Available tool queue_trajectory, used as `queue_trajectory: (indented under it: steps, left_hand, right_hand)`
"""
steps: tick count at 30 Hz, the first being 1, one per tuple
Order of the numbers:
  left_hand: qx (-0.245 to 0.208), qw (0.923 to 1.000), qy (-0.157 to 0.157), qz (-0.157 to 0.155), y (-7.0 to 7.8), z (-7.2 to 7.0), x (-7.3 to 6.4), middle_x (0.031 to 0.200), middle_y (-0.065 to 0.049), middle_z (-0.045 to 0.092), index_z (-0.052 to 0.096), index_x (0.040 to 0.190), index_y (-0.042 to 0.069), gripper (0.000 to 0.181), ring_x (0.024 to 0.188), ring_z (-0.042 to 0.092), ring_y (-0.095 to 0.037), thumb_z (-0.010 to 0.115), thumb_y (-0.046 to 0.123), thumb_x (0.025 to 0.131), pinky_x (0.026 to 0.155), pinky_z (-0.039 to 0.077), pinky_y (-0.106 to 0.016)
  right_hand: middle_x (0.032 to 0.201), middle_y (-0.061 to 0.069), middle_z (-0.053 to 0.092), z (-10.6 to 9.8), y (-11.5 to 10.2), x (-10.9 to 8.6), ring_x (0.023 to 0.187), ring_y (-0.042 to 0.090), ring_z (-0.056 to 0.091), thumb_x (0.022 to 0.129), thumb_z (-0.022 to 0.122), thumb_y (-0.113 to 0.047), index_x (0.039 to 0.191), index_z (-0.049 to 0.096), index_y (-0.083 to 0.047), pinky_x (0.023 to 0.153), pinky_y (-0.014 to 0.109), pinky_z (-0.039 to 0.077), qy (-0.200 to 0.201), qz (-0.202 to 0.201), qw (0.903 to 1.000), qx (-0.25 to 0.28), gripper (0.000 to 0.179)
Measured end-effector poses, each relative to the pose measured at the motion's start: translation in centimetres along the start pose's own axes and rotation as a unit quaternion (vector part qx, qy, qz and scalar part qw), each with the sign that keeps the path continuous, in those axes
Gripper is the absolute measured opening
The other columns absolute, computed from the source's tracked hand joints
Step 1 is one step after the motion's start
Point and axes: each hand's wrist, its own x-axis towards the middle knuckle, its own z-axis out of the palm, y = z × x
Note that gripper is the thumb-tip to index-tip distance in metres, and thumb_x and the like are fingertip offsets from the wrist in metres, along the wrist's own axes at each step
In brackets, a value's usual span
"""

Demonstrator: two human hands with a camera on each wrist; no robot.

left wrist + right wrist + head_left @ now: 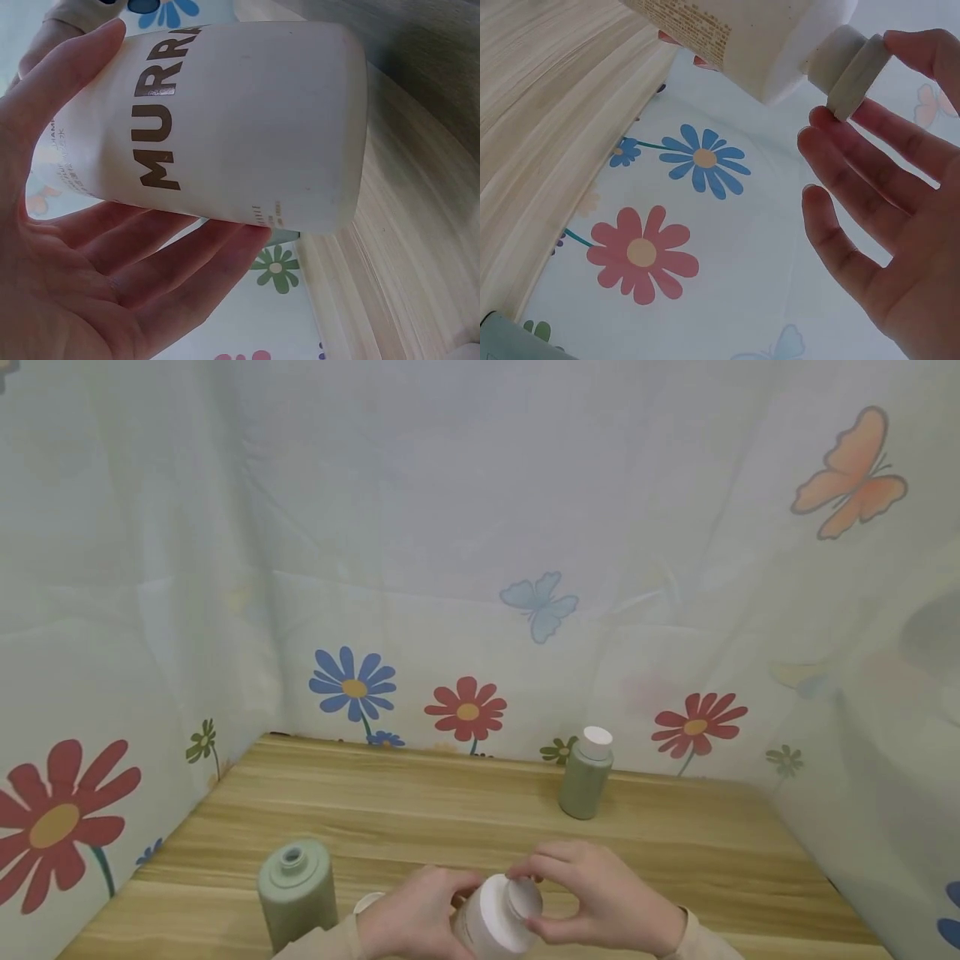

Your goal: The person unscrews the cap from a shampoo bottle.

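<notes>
pinching the cap's edge (859, 77), right hand (603, 897) has room rightward

Near bottle (297, 897) left of held bottle (492, 920), far bottle (586, 783) behind

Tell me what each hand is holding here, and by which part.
The left hand grips the white bottle around its body; the right hand pinches the cap at the bottle's top by its rim.
</notes>
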Motion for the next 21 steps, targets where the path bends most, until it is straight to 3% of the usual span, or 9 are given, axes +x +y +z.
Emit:
queue_trajectory:
  steps: [8, 14, 21]
  left_hand:
    - [0.017, 0.9997, 0.01, 0.013, 0.05, 0.07, -0.12, 0.098, 0.02, 0.067, 0.065, 0.109, 0.029, 0.047, 0.087, 0.059, 0.005, 0.085, 0.04, 0.067, 0.074, 0.049, -0.02]
    - [0.03, 0.9993, 0.012, 0.021, 0.06, 0.03, -0.02, 0.099, 0.019, 0.067, 0.065, 0.109, 0.028, 0.048, 0.088, 0.06, 0.005, 0.086, 0.039, 0.067, 0.074, 0.051, -0.021]
    - [0.019, 0.9996, 0.006, 0.022, 0.07, -0.04, 0.0, 0.101, 0.018, 0.068, 0.065, 0.112, 0.027, 0.05, 0.089, 0.06, 0.005, 0.086, 0.038, 0.068, 0.076, 0.05, -0.02]
  right_hand:
    - [0.111, -0.011, 0.064, -0.12, 0.06, 0.13, 0.097, 0.001, 0.061, 0.076, 0.077, -0.015, 0.12, 0.061, -0.02, 0.086, 0.012, 0.048, 0.003, -0.056, 0.9984, -0.007, 0.047]
    - [0.112, -0.01, 0.063, -0.32, 0.03, 0.23, 0.098, 0.002, 0.06, 0.075, 0.077, -0.013, 0.122, 0.059, -0.019, 0.087, 0.012, 0.048, -0.005, -0.064, 0.9979, 0.0, 0.05]
    - [0.115, -0.013, 0.064, -0.19, -0.45, -0.3, 0.101, 0.002, 0.061, 0.086, 0.071, -0.04, 0.132, 0.052, -0.022, 0.085, 0.02, 0.051, -0.016, 0.04, 0.9988, 0.023, 0.053]
